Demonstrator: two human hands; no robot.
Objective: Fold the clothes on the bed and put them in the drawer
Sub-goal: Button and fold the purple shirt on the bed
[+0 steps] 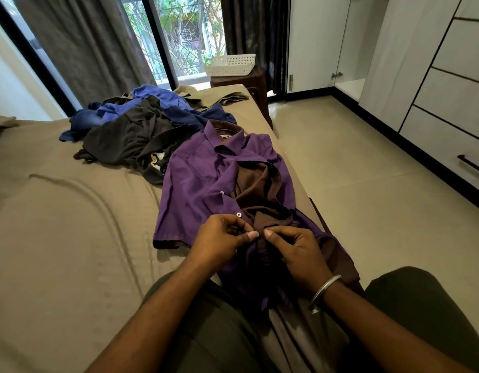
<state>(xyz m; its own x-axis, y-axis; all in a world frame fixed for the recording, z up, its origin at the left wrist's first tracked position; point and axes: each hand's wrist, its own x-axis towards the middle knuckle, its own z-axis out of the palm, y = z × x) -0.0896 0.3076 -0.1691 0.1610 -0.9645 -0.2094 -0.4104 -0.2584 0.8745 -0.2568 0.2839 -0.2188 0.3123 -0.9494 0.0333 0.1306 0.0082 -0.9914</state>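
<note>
Both hands (260, 243) pinch purple shirt (200, 179) placket

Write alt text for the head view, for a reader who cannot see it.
Both hands, left hand and right hand, pinch the front edges of a purple shirt spread collar-away on a tan bed. A pile of dark and blue clothes lies beyond it.

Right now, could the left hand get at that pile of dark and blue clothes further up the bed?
Probably yes, once it lets go. The left hand is pinching the purple shirt front; the pile of clothes lies beyond on that hand's side, with only open bed between.
</note>
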